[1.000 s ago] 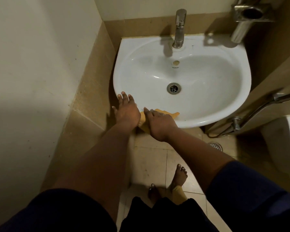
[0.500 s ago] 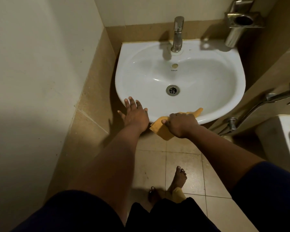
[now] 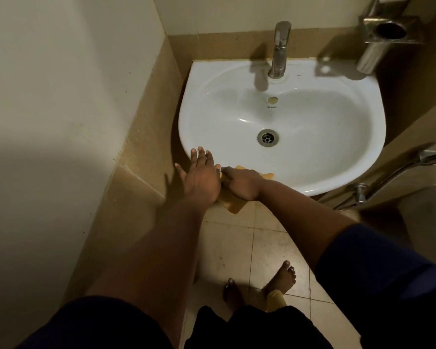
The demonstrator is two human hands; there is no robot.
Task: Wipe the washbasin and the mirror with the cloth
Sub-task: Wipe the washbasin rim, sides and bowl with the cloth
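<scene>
Washbasin (image 3: pixel 312 117) white, beige-tiled corner; right hand (image 3: pixel 241 183) presses cloth (image 3: pixel 233 206) on rim.

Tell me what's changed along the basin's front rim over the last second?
The right hand swept the orange cloth rightward along the washbasin front rim, then back left, ending against the left hand. It kept hold of the cloth throughout. The left hand stayed flat and open on the front-left rim. Tap and drain are unchanged.

Steel tap (image 3: pixel 278 50) upright at back rim. Steel tumbler holder (image 3: pixel 390 31) on wall, upper right. Hand-shower hose (image 3: pixel 398 172) at right. Beige floor tiles (image 3: pixel 269 245); bare feet (image 3: pixel 281 275) below.
</scene>
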